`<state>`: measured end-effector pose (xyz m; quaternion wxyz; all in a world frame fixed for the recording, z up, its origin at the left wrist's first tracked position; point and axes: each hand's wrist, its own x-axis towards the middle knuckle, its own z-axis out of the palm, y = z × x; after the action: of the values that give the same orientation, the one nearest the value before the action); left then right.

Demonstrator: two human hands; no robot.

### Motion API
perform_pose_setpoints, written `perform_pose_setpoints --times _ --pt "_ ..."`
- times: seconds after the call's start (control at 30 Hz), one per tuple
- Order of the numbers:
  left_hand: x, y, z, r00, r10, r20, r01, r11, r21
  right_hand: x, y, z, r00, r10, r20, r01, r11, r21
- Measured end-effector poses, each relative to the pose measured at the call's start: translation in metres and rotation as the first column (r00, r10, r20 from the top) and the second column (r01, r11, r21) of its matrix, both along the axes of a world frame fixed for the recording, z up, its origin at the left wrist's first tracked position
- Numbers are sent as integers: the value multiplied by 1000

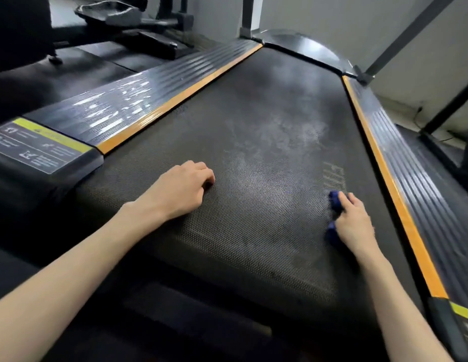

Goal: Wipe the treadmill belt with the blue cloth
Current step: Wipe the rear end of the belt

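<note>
I am mid-wipe: my right hand (354,220) is bunched around the blue cloth (334,202), pressing it onto the treadmill belt (253,152) near the right orange strip (392,194). My left hand (184,188) rests on the belt, fingers curled, holding nothing. Next, I judge, the cloth should sweep forward across the pale dusty smear (277,131).

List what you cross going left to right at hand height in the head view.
In order: warning label → left hand → bare treadmill belt → blue cloth → right hand → orange strip → ribbed side rail.
</note>
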<state>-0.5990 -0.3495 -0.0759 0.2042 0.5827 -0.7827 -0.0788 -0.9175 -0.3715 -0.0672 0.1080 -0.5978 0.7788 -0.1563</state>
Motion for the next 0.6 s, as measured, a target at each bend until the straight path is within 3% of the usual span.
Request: perform_pose_setpoints --times 0.07,0.13,0.23,0.37,0.47,0.53,0.6 --pt "-2 -4 -1 999 32 -35 -33 999 -16 20 8 -4 998 45 -45 -47 998 -44" --pt "-2 -7 -1 995 71 -75 -74 997 -37 71 21 -11 965 238 -106 -249 963 -104" --pt "-6 -11 -2 991 105 -87 -115 987 -112 156 35 -17 848 521 -102 -530 838 -127" --pt "-5 -25 -2 988 119 -102 -127 989 -80 172 31 -17 787 614 -64 -617 780 -102" --pt "-4 -29 0 974 151 -169 -156 988 -19 101 32 -20 863 504 -38 -505 856 -107" --pt "-4 -28 -3 969 154 -193 -163 986 -32 40 38 -13 960 279 -17 -278 949 -151" --pt "-5 -27 -7 965 153 -211 -169 984 -56 -4 45 -7 1000 23 17 -20 989 -146"
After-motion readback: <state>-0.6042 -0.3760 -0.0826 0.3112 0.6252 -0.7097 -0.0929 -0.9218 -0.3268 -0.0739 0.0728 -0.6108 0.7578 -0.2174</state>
